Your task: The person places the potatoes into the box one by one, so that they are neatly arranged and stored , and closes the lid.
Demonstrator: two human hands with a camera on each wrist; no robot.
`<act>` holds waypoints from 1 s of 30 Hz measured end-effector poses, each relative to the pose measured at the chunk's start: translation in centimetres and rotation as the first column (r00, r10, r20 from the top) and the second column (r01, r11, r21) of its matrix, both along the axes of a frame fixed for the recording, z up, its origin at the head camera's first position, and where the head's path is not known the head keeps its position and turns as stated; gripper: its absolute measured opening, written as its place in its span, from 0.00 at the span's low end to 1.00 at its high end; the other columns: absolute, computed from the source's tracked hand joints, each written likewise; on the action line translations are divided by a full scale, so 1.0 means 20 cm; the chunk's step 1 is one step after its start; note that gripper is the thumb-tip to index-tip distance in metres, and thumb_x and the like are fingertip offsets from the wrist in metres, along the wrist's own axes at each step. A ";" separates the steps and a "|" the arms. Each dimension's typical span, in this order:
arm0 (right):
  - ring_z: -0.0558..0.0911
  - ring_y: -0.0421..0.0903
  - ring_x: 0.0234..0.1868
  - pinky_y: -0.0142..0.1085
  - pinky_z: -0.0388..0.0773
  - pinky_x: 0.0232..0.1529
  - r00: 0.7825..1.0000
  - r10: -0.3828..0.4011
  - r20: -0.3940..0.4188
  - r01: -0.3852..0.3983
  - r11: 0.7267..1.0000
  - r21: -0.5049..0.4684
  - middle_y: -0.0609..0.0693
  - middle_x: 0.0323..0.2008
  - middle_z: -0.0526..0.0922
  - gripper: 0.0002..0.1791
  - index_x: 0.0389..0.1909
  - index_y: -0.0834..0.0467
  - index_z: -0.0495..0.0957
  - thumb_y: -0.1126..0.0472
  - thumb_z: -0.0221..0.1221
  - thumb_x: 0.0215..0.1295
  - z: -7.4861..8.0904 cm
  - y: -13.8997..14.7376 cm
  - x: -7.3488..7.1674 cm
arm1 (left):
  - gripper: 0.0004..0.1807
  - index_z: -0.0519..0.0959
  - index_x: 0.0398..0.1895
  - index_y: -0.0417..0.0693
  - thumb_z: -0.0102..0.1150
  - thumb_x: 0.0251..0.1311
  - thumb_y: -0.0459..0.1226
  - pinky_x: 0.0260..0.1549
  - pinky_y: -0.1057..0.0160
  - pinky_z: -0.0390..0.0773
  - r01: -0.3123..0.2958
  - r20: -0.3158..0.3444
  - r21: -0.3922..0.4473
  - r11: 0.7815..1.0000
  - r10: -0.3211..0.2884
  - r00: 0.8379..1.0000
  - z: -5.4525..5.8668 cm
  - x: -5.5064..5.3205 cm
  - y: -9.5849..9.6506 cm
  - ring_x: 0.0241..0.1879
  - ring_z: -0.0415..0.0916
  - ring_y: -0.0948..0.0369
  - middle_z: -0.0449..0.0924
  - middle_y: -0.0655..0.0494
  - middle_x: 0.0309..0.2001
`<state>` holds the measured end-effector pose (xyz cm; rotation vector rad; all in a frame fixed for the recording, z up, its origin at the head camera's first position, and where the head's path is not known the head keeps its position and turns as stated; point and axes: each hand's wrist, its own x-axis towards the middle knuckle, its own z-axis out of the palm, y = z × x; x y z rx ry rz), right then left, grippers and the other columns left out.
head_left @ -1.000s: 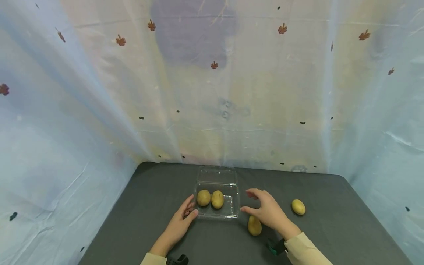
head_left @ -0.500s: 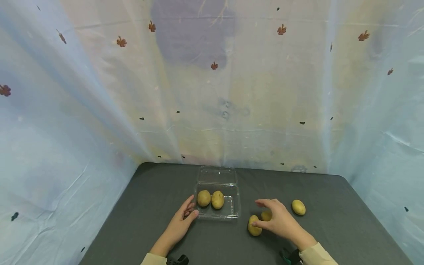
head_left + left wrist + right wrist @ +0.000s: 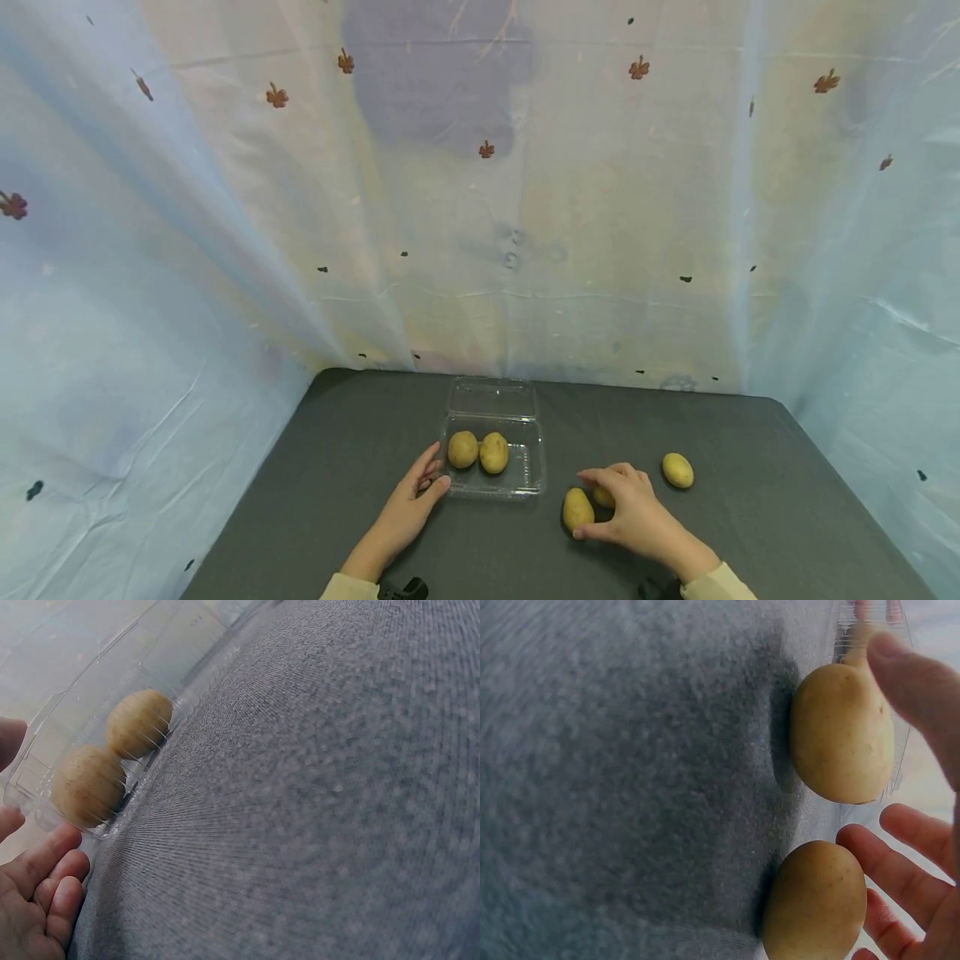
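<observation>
A clear plastic clamshell container (image 3: 525,479) lies with its lid raised at the back. Inside it, side by side on the left, are a rounder potato (image 3: 462,450) and a second potato (image 3: 493,453). My left hand (image 3: 405,510) rests by the container's left front corner, fingers loosely bent beside its wall. Over on the right, my right hand (image 3: 633,512) spreads thumb and fingers around a potato (image 3: 577,508) on the table. In the right wrist view, a gap shows between the fingertips and that potato. Another potato (image 3: 815,904) sits below those fingers, partly hidden in the head view.
Farther right on the dark grey tabletop (image 3: 345,450) lies one more, yellower potato (image 3: 678,471). A pale patterned curtain (image 3: 480,250) hangs along the back edge and both sides.
My right hand has moved right and toward me, from beside the container down around the potato, uncovering part of another one. My left hand and the container have stayed put.
</observation>
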<state>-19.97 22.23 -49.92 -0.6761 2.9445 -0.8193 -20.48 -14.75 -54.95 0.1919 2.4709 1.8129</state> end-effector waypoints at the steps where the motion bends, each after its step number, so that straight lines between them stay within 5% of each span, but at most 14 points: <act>1: 0.68 0.44 0.51 0.54 0.60 0.50 1.000 0.000 0.000 0.000 1.000 0.000 0.41 0.49 0.79 0.43 0.57 0.52 0.78 0.34 0.72 0.39 0.00 0.00 0.00 | 0.35 0.54 0.76 0.62 0.53 0.69 0.49 0.64 0.44 0.57 0.001 0.000 0.000 1.000 -0.001 1.000 0.00 0.00 0.00 0.67 0.62 0.51 0.66 0.49 0.67; 14: 0.66 0.48 0.55 0.56 0.52 0.56 1.000 -0.014 0.025 0.014 1.000 0.027 0.38 0.46 0.75 0.38 0.53 0.48 0.80 0.37 0.74 0.38 -0.02 -0.02 0.00 | 0.35 0.53 0.76 0.62 0.53 0.69 0.49 0.65 0.45 0.57 0.009 -0.005 0.003 1.000 -0.009 1.000 -0.01 0.00 0.00 0.67 0.61 0.51 0.66 0.49 0.67; 30: 0.70 0.44 0.48 0.53 0.55 0.56 0.996 -0.049 -0.069 0.054 0.996 0.065 0.37 0.40 0.76 0.29 0.45 0.49 0.80 0.43 0.76 0.42 0.00 -0.08 -0.02 | 0.34 0.53 0.76 0.61 0.53 0.69 0.49 0.64 0.44 0.58 0.008 -0.005 0.003 1.000 -0.008 1.000 0.00 0.00 0.00 0.66 0.62 0.50 0.66 0.48 0.67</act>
